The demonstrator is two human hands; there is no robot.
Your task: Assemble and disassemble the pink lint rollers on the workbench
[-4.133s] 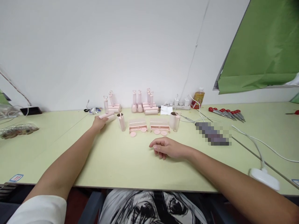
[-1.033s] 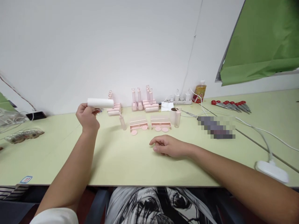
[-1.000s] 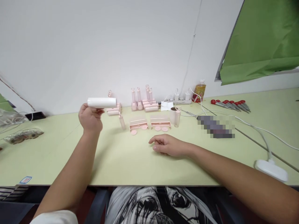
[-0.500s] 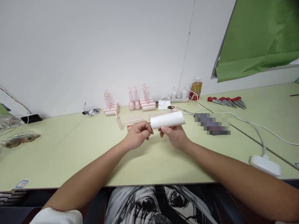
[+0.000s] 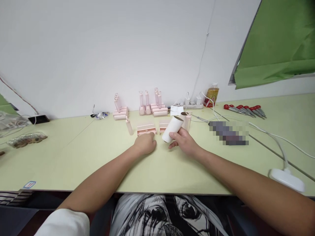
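A white paper roll (image 5: 173,129) with a brown core is in my right hand (image 5: 185,141), tilted with its upper end to the right. My left hand (image 5: 145,143) reaches to the front edge of an open pink case (image 5: 146,127); its fingertips are partly hidden, so its grip is unclear. Beside it, a second open pink case (image 5: 163,126) is partly covered by the roll. A pink handle (image 5: 129,126) stands left of the cases. Another roll (image 5: 183,115) and a pink handle (image 5: 188,122) stand behind my right hand.
Pink lint rollers (image 5: 160,110) stand along the wall, with a power strip (image 5: 194,106) and a bottle (image 5: 212,95) to their right. Red-tipped tools (image 5: 246,109), a blurred dark object (image 5: 228,132) and a white charger (image 5: 286,179) lie at right.
My left hand has moved from the roll's end down to the pink case. The roll has turned from nearly level to a steep tilt in my right hand. The view has shifted slightly.
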